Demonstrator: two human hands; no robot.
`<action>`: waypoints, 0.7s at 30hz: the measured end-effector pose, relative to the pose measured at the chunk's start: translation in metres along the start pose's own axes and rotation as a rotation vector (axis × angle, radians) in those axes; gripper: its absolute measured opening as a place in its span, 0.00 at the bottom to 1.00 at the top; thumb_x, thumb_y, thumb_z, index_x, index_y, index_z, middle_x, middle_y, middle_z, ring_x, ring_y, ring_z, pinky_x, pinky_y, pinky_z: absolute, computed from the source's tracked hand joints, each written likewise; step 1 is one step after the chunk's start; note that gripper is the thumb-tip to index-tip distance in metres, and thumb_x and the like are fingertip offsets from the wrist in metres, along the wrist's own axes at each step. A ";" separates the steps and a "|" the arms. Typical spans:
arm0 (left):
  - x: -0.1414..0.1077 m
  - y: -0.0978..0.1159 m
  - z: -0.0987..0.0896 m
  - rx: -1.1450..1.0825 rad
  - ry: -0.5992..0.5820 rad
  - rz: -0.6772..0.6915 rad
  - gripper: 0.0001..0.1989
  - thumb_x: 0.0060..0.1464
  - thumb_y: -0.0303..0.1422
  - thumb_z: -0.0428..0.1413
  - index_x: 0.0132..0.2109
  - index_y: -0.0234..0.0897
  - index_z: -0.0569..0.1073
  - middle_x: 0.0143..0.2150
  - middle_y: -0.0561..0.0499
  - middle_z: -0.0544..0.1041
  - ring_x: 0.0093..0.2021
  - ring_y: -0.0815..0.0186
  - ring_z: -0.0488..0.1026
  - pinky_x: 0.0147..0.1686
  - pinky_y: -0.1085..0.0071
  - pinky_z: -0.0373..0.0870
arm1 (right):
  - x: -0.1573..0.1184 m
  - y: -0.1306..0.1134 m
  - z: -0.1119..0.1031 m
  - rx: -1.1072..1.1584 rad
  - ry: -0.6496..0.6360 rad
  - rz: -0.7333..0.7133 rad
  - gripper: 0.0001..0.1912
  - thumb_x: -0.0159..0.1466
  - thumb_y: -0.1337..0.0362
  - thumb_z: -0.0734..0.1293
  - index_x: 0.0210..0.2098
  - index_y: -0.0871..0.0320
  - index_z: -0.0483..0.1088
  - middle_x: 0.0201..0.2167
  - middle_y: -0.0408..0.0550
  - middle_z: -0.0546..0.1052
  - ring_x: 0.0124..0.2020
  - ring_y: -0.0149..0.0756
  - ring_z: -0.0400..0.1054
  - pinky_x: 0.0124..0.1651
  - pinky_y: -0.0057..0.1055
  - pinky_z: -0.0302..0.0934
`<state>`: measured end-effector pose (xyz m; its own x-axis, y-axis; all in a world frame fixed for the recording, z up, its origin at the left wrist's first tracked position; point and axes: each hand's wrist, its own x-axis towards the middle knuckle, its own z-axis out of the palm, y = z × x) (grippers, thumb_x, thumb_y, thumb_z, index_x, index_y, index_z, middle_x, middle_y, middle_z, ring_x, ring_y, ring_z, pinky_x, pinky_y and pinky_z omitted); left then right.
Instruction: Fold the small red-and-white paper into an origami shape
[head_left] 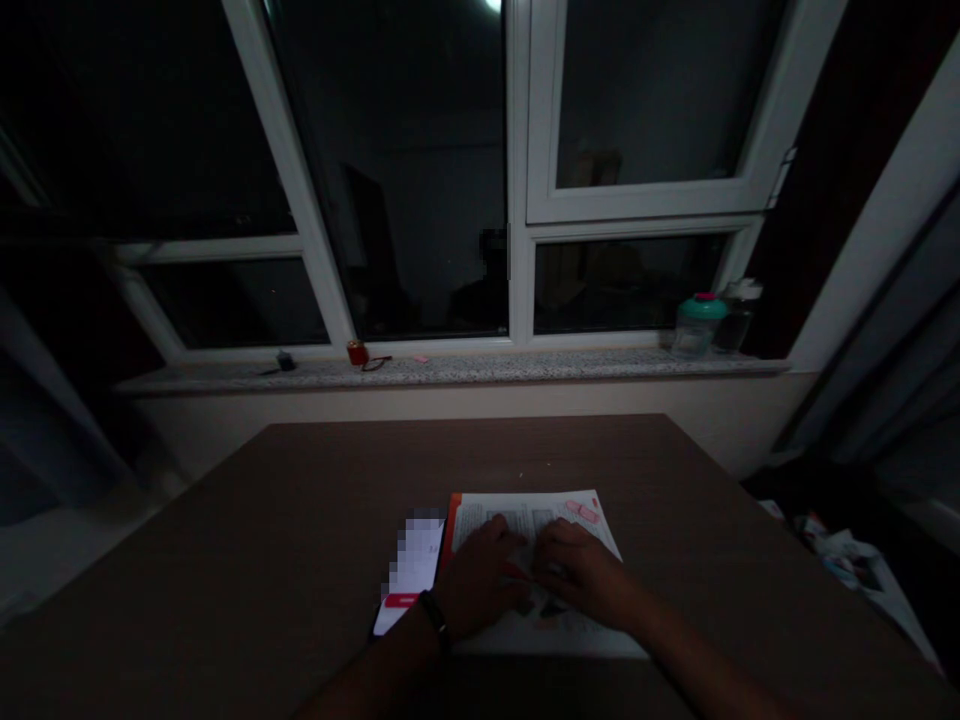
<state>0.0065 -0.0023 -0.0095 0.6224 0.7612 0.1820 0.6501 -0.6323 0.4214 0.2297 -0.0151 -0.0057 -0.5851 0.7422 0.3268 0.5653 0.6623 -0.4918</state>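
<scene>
A printed page or booklet (pixel 555 640) with an orange left edge lies on the brown table (pixel 300 500). Over its left half rests my left hand (pixel 484 575), a dark band on the wrist and the fingers bent toward the middle. My right hand (pixel 574 570) is on the right half, fingers curled close to the left hand's fingertips. Between the hands the view is dim, and whatever the fingers may hold is too small to make out. A pink adhesive-bandage shape (pixel 583 512) shows near the page's top right corner. Left of the page lies a phone (pixel 420 560) with a lit screen.
Behind the table runs a speckled windowsill (pixel 480 370) with a small red jar (pixel 357 352), a small dark bottle (pixel 285 360), and a teal-lidded container (pixel 699 325) beside a clear bottle (pixel 738 315). Papers or packets (pixel 855 560) lie beyond the table's right edge.
</scene>
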 end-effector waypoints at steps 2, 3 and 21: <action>0.000 0.004 -0.003 -0.026 0.000 -0.033 0.19 0.51 0.30 0.64 0.50 0.40 0.69 0.49 0.49 0.66 0.45 0.59 0.68 0.44 0.63 0.68 | 0.000 -0.001 0.000 -0.017 0.023 0.044 0.03 0.63 0.64 0.68 0.37 0.55 0.72 0.39 0.47 0.73 0.44 0.39 0.66 0.46 0.33 0.58; 0.000 0.005 -0.005 -0.041 0.003 -0.031 0.18 0.51 0.29 0.64 0.48 0.40 0.70 0.49 0.50 0.66 0.44 0.60 0.69 0.43 0.64 0.68 | 0.000 -0.001 0.001 -0.029 0.030 0.070 0.03 0.62 0.65 0.69 0.37 0.55 0.71 0.39 0.46 0.73 0.44 0.39 0.66 0.46 0.33 0.58; 0.001 0.009 -0.008 0.021 0.075 0.066 0.37 0.51 0.27 0.63 0.64 0.50 0.58 0.56 0.49 0.63 0.52 0.56 0.65 0.51 0.61 0.64 | 0.002 0.000 0.014 -0.047 0.010 0.350 0.06 0.59 0.65 0.67 0.36 0.55 0.67 0.33 0.44 0.75 0.35 0.36 0.69 0.34 0.27 0.55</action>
<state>0.0096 -0.0058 0.0014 0.6301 0.7263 0.2748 0.6184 -0.6834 0.3880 0.2201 -0.0153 -0.0162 -0.3458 0.9258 0.1526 0.7567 0.3713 -0.5381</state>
